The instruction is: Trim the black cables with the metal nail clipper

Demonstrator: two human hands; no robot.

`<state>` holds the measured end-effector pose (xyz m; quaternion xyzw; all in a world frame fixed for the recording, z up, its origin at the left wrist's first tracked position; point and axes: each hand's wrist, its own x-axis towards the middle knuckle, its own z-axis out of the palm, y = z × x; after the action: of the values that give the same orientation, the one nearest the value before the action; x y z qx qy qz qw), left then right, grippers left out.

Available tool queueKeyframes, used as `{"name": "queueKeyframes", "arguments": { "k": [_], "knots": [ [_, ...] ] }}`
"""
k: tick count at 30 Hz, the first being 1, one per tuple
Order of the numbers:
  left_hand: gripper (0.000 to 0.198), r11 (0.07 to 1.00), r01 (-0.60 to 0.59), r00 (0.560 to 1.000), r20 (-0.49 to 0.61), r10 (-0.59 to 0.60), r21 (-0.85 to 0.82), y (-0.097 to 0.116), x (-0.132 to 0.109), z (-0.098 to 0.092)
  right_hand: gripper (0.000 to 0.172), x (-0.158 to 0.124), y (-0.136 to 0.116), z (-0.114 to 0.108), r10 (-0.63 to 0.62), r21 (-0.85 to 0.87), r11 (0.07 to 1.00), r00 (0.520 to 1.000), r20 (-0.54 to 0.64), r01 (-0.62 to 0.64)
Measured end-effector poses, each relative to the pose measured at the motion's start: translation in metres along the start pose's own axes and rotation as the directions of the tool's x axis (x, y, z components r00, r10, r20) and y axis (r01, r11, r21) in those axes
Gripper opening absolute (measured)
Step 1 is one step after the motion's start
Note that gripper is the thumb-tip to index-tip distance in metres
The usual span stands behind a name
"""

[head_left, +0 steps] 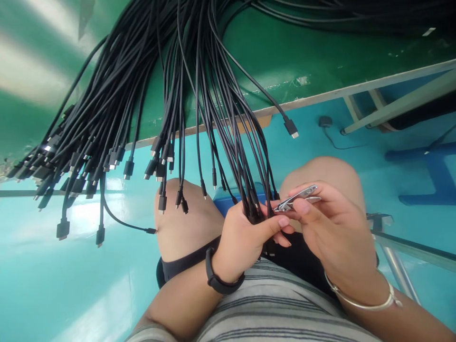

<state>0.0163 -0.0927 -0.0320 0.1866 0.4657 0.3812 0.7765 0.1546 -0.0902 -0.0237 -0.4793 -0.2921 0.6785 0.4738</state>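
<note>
My left hand (pixel 249 232), with a black band at its wrist, is closed around a bundle of black USB cables (pixel 237 156) just below the table edge. Some of their plug ends poke out under the fingers. Close beside it, my right hand (pixel 329 225) pinches a silver nail clipper (pixel 299 198) between thumb and fingers. The clipper's jaw end points left and sits right at the held cables; whether it touches one I cannot tell. Many more cables (pixel 117 95) hang over the edge to the left, their connectors dangling.
The green table (pixel 320 61) runs across the top, with more cables (pixel 320 16) lying at its back right. One loose connector (pixel 291 127) hangs alone over the edge. A small black adapter (pixel 325 122) lies on the turquoise floor (pixel 306 142). Table legs and a blue frame (pixel 423 175) stand at right.
</note>
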Motion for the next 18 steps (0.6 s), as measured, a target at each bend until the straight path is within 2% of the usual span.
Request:
{"name": "queueKeyframes", "arguments": {
  "k": [13, 18],
  "knots": [
    [0.013, 1.000, -0.004, 1.000, -0.018, 0.004, 0.006, 0.0008, 0.0011, 0.0001, 0.009, 0.0021, -0.0007, 0.0031, 0.025, -0.051, 0.998, 0.999, -0.039, -0.027],
    [0.012, 1.000, 0.002, 1.000, -0.030, -0.001, 0.016, 0.0017, 0.0012, 0.0005, 0.014, 0.0000, -0.0024, 0.0041, 0.018, -0.142, 0.989, 0.995, -0.094, -0.032]
  ]
}}
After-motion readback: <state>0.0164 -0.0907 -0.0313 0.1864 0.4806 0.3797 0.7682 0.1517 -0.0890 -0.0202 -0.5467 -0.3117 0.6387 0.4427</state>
